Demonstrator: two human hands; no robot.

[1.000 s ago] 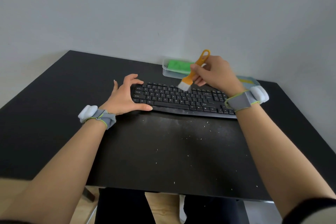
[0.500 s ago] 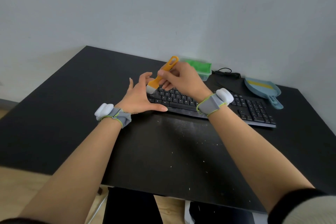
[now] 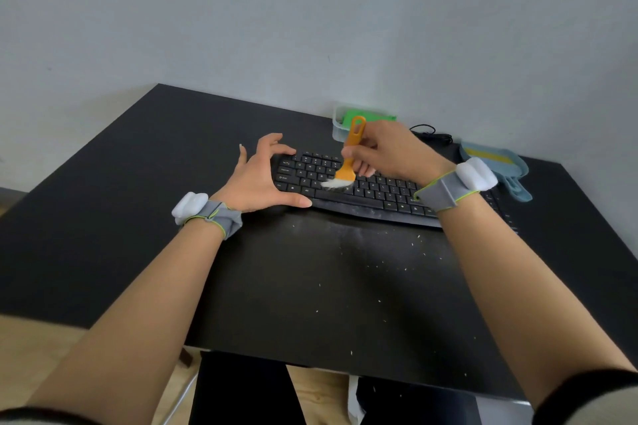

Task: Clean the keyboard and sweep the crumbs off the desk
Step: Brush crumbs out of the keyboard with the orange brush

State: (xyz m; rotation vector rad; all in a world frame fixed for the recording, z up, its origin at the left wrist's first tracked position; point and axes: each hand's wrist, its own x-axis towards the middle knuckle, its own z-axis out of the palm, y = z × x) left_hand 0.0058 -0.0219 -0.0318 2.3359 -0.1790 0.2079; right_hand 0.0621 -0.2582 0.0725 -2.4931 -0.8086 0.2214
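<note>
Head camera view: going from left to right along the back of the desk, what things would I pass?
Left hand steadying the keyboard's end → orange brush → right hand holding that brush → black cable → blue dustpan. The clear tub with something green sits behind the brush, so I leave it out.

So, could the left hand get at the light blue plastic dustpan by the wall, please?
Probably not easily: the left hand steadies the black keyboard's left end, while the dustpan lies beyond the right forearm.

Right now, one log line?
step: brushing keyboard | right hand: grips orange brush | left hand: steadies keyboard end | crumbs: unswept
</note>
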